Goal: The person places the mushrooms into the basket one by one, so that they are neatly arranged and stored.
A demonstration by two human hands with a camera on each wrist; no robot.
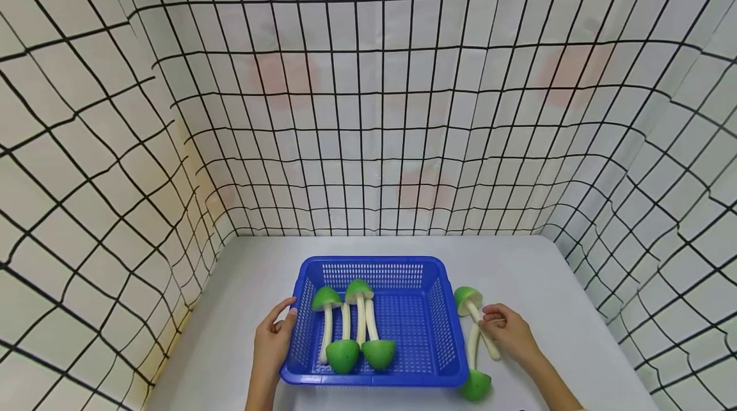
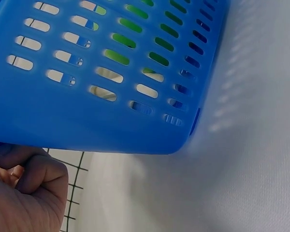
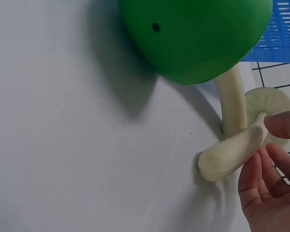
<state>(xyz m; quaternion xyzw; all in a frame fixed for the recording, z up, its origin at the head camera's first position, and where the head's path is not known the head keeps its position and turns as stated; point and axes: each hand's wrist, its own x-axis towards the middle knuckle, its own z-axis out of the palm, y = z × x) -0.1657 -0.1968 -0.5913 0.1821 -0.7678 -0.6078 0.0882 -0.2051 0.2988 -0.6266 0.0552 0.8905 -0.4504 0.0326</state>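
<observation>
A blue plastic basket holds several toy mushrooms with green caps and long cream stems. At the basket's left rim, my left hand grips the edge; in the left wrist view its curled fingers sit at the rim. Right of the basket lie two more such mushrooms, their stems crossing. My right hand pinches the stem of the far mushroom between thumb and fingers, as the right wrist view shows on the pale stem. The near mushroom lies cap toward me, beside the basket wall.
A white table surface lies under everything. Black wire grid stands at the back and both sides, with white sheeting behind it. In the right wrist view, the near mushroom's green cap takes up the top.
</observation>
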